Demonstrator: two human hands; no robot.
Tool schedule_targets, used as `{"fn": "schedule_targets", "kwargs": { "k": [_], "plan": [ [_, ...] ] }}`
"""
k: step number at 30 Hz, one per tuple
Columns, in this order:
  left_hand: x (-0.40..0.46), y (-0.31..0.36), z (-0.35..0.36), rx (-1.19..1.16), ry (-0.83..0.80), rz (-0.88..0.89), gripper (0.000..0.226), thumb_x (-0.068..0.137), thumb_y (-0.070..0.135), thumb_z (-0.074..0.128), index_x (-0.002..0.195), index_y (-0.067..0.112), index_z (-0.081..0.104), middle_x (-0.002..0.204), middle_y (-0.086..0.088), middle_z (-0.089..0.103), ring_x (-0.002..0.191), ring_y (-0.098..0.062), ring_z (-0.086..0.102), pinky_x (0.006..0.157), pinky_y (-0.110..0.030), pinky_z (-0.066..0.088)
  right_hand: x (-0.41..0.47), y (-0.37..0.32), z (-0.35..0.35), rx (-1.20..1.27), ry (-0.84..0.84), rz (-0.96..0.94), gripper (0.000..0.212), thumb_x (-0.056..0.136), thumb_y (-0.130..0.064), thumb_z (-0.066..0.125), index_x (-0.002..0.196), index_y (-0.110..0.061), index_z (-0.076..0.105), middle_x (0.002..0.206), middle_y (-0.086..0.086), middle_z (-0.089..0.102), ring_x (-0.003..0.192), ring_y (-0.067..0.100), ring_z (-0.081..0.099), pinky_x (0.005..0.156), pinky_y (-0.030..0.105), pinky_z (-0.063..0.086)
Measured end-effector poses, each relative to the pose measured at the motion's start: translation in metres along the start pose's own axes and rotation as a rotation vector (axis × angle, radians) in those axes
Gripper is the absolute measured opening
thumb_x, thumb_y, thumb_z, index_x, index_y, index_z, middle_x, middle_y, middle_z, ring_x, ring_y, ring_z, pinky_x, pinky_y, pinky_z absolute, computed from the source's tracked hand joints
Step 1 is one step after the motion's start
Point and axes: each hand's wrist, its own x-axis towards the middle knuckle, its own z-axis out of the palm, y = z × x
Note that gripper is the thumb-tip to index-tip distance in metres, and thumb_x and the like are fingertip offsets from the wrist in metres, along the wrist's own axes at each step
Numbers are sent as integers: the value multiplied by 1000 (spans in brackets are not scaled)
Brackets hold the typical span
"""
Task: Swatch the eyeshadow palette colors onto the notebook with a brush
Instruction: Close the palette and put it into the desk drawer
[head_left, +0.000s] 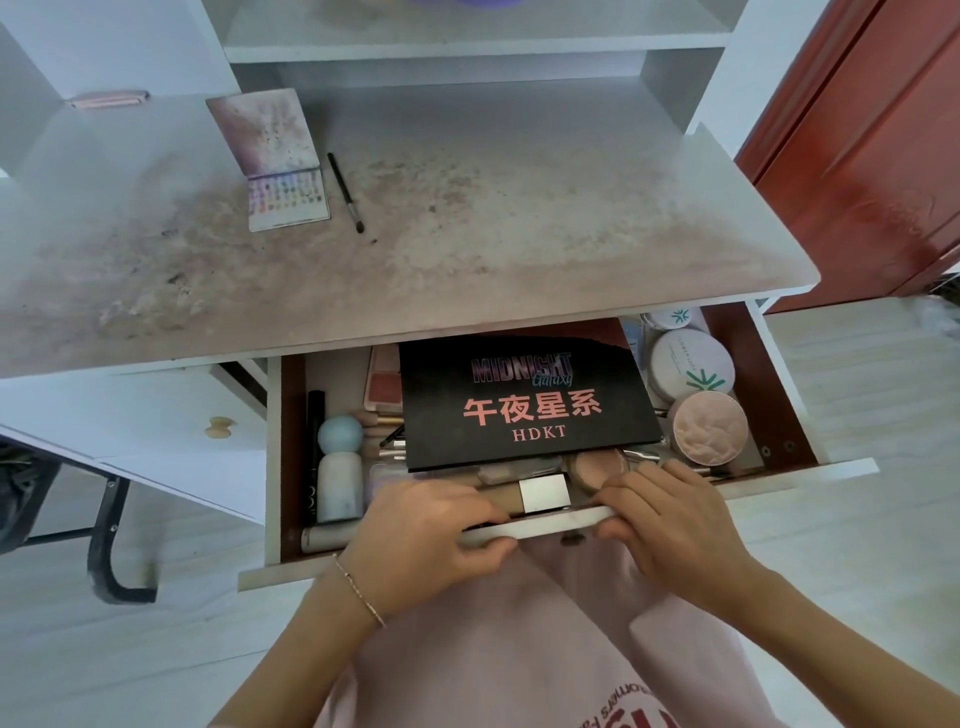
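An open notebook (283, 166) with rows of colour swatches lies at the back left of the stained desk top (467, 234). A black brush (345, 192) lies just right of it. A black eyeshadow palette (530, 402), closed and printed "Midnight Galaxy", rests in the pulled-out drawer. My left hand (421, 540) and my right hand (675, 525) both grip the white front edge of the drawer (545, 525), fingers curled over it.
The drawer holds round powder compacts (691, 364), a blue-topped bottle (340, 467), a blush pan, brushes and sponges. White shelves rise behind the desk. A red-brown door (872, 156) stands at the right. A black chair leg (109, 545) is at the lower left.
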Motion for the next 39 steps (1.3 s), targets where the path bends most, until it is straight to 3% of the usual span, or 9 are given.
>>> {"fn": "schedule_targets", "kwargs": {
  "k": [8, 11, 14, 16, 18, 23, 31, 35, 39],
  "plan": [
    [13, -11, -14, 182, 110, 189, 23, 76, 36, 58, 64, 20, 68, 56, 7, 59, 49, -12, 56, 39, -23, 43, 18, 14, -3, -30, 174, -55, 48, 96, -36, 37, 72, -11, 69, 67, 1, 66, 55, 17, 56, 57, 22, 33],
    [24, -22, -20, 233, 152, 229, 19, 75, 34, 61, 66, 19, 69, 59, 6, 62, 54, -13, 60, 41, -25, 46, 31, 23, 2, -10, 228, -75, 41, 95, -36, 44, 73, -11, 68, 70, 2, 66, 63, 19, 55, 55, 26, 42],
    [43, -35, -24, 314, 217, 267, 20, 74, 33, 66, 81, 16, 73, 86, 1, 71, 92, -19, 68, 70, -32, 55, 51, 37, 12, -13, 327, -69, 29, 90, -39, 50, 87, -13, 61, 85, 7, 69, 91, 22, 53, 75, 32, 44],
    [59, -45, -27, 370, 245, 261, 31, 74, 37, 65, 94, 13, 72, 106, -5, 69, 113, -26, 58, 91, -42, 49, 66, 49, 18, -14, 383, -49, 33, 87, -44, 51, 97, -12, 55, 99, 12, 67, 106, 25, 50, 88, 35, 40],
    [73, -55, -28, 424, 264, 261, 37, 76, 40, 64, 100, 12, 71, 115, -9, 65, 120, -30, 52, 98, -49, 42, 81, 61, 22, -30, 403, -32, 41, 87, -47, 50, 105, -11, 53, 117, 11, 56, 117, 27, 46, 99, 43, 37],
    [98, -81, -33, 565, 369, 271, 37, 77, 45, 62, 92, 13, 72, 113, -9, 66, 117, -25, 52, 97, -48, 40, 112, 72, 31, -113, 375, 14, 46, 87, -51, 46, 114, -12, 48, 128, 10, 42, 125, 28, 38, 105, 59, 24],
    [76, -77, -8, 553, 617, 183, 29, 78, 30, 67, 102, 14, 67, 115, -10, 65, 117, -23, 50, 98, -48, 37, 102, 40, 44, 34, 463, 264, 37, 94, -33, 44, 125, -13, 40, 135, 12, 33, 131, 29, 31, 110, 57, 16],
    [28, -81, 21, 508, 553, 175, 42, 80, 19, 59, 121, 15, 53, 135, -11, 44, 130, -28, 38, 104, -48, 34, 55, 29, 59, 32, 365, 243, 38, 88, -11, 41, 126, -13, 41, 134, 13, 35, 132, 30, 30, 105, 63, 21],
    [-3, -98, 38, 600, 472, 7, 50, 82, 18, 49, 132, 16, 44, 143, -12, 34, 137, -33, 25, 107, -56, 26, 31, 36, 66, -12, 193, 423, 56, 86, -19, 38, 140, -18, 24, 146, 17, 18, 137, 36, 14, 105, 65, 17]
  ]
}}
